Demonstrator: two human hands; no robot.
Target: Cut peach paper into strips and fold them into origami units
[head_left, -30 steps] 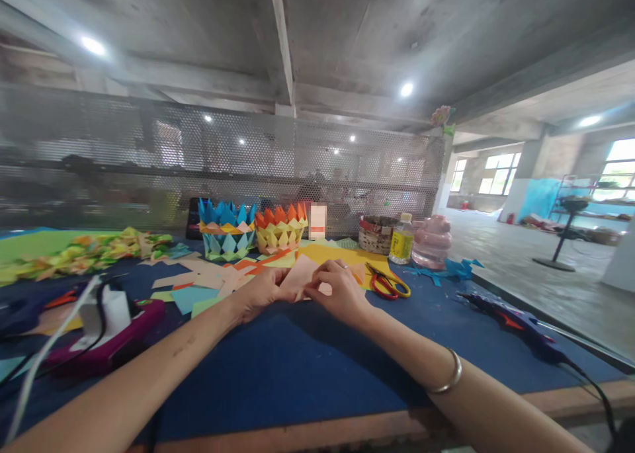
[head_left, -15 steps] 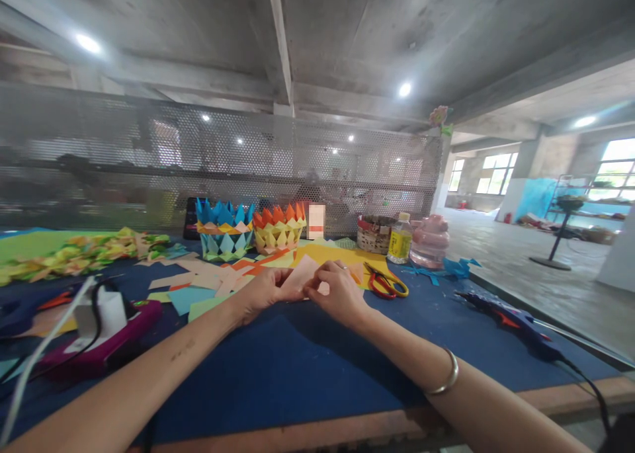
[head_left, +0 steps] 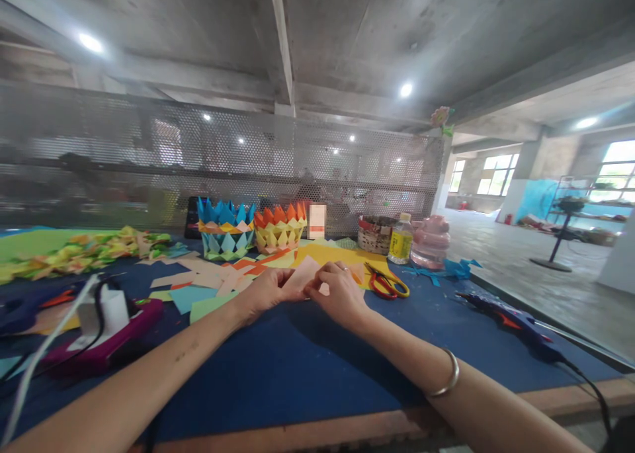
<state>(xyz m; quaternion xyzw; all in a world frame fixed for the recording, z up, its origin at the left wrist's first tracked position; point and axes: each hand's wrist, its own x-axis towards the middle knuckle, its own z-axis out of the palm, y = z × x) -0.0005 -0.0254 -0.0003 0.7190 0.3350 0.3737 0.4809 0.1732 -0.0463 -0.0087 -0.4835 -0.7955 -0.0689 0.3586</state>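
Observation:
A small piece of pale pink paper (head_left: 303,276) is held between my two hands above the blue tabletop (head_left: 278,367). My left hand (head_left: 265,291) pinches its left side. On the right side, the thumb and fingers of my right hand (head_left: 340,293) close on the same paper, hiding part of it. Just beyond my hands lies a yellow sheet (head_left: 322,253). Scissors (head_left: 387,285) with red and yellow handles rest to the right of my right hand. Cut paper strips (head_left: 198,274) in peach, orange, blue and green spread out to the left.
Two folded-paper baskets, one blue (head_left: 226,231) and one orange and yellow (head_left: 280,229), stand at the back. A woven basket (head_left: 376,235), a yellow-labelled bottle (head_left: 399,241) and a pink jar (head_left: 430,245) are alongside. A glue gun (head_left: 516,324) lies right; a purple power strip (head_left: 94,347) sits left.
Almost nothing differs. Both hands keep their grip on the pink paper in the same spot, and the whole view has shifted very slightly.

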